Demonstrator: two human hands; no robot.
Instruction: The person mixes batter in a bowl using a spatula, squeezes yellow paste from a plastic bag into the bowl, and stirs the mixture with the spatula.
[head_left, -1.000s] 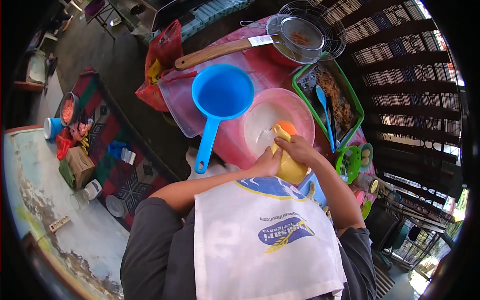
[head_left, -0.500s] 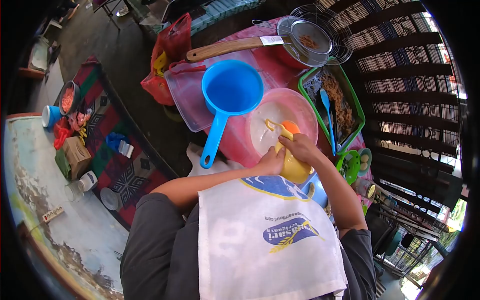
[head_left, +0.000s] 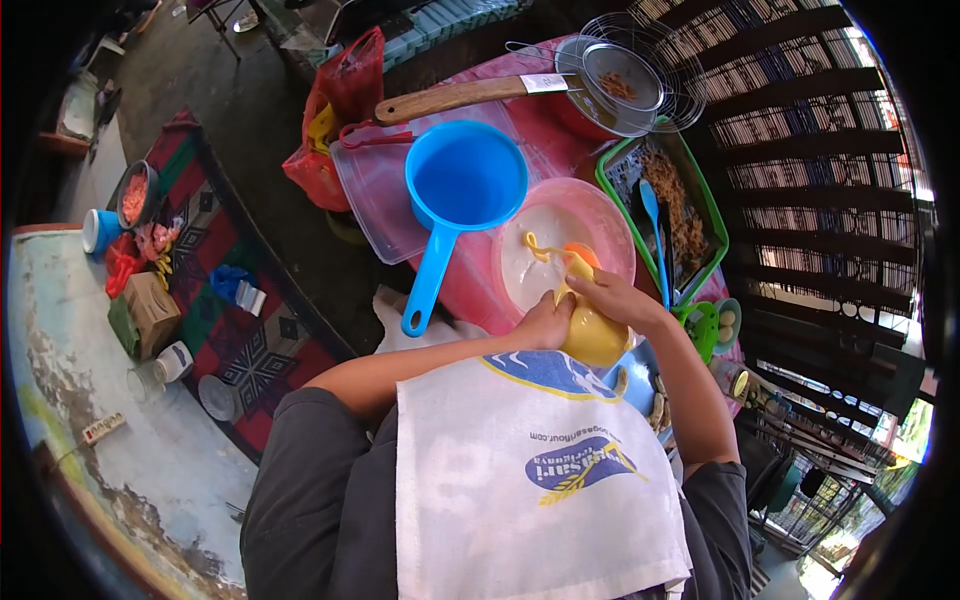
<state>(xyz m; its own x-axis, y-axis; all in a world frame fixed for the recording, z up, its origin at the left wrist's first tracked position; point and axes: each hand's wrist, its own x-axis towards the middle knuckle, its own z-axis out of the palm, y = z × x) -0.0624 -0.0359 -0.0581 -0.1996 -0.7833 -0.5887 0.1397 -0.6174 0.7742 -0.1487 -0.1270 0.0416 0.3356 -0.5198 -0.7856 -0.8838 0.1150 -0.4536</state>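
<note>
A yellow bag [head_left: 597, 335] with soft, rounded contents is held between both hands near my chest. My left hand [head_left: 543, 323] presses on its left side, with the fingers curled. My right hand [head_left: 613, 297] wraps its upper right side. A thin yellow band or twisted end [head_left: 540, 249] sticks out above the hands, over the pink basin [head_left: 620, 222]. Inside the basin is something whitish. An orange item [head_left: 583, 254] shows just behind my right hand. The blue dipper [head_left: 467, 175] lies left of the basin, its handle toward me.
A green-rimmed tray [head_left: 718, 215] holds brown shreds and a blue spatula [head_left: 654, 225]. Strainers [head_left: 622, 80] and a wooden-handled tool [head_left: 450, 97] lie at the back. A red plastic bag [head_left: 345, 75] is at the left. A green basket [head_left: 702, 328] stands at the right.
The yellow end over the basin has grown longer and curls further left. The view has shifted, so the dipper and basin appear further right. Both hands still hold the bag.
</note>
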